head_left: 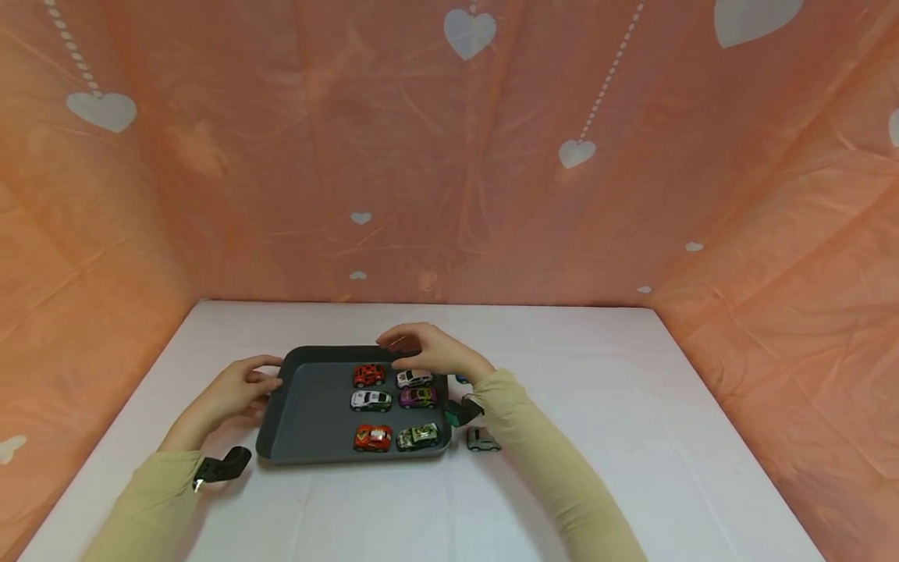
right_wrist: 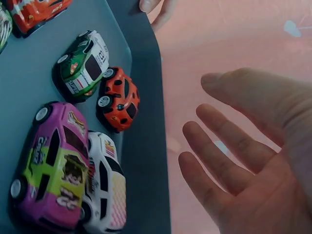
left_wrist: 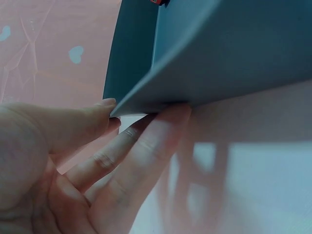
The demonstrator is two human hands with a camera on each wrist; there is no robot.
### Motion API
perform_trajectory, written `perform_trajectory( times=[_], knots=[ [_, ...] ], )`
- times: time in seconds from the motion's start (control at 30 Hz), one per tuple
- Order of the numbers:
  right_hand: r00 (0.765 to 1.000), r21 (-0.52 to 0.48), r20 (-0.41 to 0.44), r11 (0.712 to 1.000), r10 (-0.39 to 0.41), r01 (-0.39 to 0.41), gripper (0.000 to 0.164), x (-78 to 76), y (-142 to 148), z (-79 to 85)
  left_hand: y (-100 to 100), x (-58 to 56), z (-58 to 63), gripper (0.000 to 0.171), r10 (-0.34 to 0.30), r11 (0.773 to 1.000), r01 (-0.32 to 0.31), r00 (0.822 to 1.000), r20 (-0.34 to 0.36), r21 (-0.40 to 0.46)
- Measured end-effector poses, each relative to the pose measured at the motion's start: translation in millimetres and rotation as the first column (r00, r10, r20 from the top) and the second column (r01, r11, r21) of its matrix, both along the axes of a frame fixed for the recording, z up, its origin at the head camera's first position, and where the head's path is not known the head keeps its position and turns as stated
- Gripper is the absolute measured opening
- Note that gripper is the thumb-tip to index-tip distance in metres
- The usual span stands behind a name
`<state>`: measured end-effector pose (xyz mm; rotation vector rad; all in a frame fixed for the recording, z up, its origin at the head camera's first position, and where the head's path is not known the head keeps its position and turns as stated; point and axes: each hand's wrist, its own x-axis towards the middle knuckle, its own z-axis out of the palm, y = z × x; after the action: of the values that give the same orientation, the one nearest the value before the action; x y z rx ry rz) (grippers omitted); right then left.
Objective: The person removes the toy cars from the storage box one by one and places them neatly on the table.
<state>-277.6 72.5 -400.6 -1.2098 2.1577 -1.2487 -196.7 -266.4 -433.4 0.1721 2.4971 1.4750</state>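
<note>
Orange sheeting (head_left: 281,156) printed with pale hearts (head_left: 470,33) encloses the back and sides of a white-covered table (head_left: 597,437). A dark grey tray (head_left: 309,414) lies on the table, left of centre, its left half bare. The left hand (head_left: 228,390) grips the tray's left edge: in the left wrist view the thumb is at the top of the rim and the fingers are underneath it. The right hand (head_left: 438,351) is at the tray's far edge toward the right; the right wrist view shows its thumb and fingers spread loosely, holding nothing, just beside the rim. Six toy cars stand in the tray's right half, in two columns. Left column, far to near: a black-spotted orange car (head_left: 368,375), a white and green car (head_left: 371,401), a red car (head_left: 373,439). Right column, far to near: a white patterned car (head_left: 414,378), a purple and yellow-green car (head_left: 417,398), a green patterned car (head_left: 418,437). Outside the tray, near its right near corner, stands a grey car (head_left: 483,439). A blue object (head_left: 462,378), mostly hidden by the right wrist, cannot be identified. Both forearms wear pale yellow-green sleeves (head_left: 562,468); a black device (head_left: 222,468) is mounted at the left wrist.
</note>
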Motion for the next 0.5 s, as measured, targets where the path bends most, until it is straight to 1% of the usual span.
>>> perform_trajectory(
  times=[0.13,0.27,0.37,0.5],
  knots=[
    [1.0,0.018,0.001,1.0,0.007,-0.007,0.043,-3.5,-8,-5.4,-1,0.0,0.4,0.045,-0.004,1.0,0.004,1.0,0.002,0.005],
    [1.0,0.022,0.025,1.0,0.004,-0.004,0.045,-6.9,-15,-10.1,-1,0.1,2.1,0.044,-0.007,1.0,0.007,1.0,0.0,0.001],
    [0.999,0.033,0.042,0.999,-0.004,0.003,0.046,-8.1,-21,-12.7,-1,0.6,2.9,0.043,-0.005,1.0,0.005,1.0,0.004,0.002],
    [0.999,0.062,0.039,0.998,-0.005,0.003,0.047,-8.5,-27,-16.6,-1,1.3,2.9,0.044,-0.006,1.0,0.006,1.0,0.012,0.01]
  ],
)
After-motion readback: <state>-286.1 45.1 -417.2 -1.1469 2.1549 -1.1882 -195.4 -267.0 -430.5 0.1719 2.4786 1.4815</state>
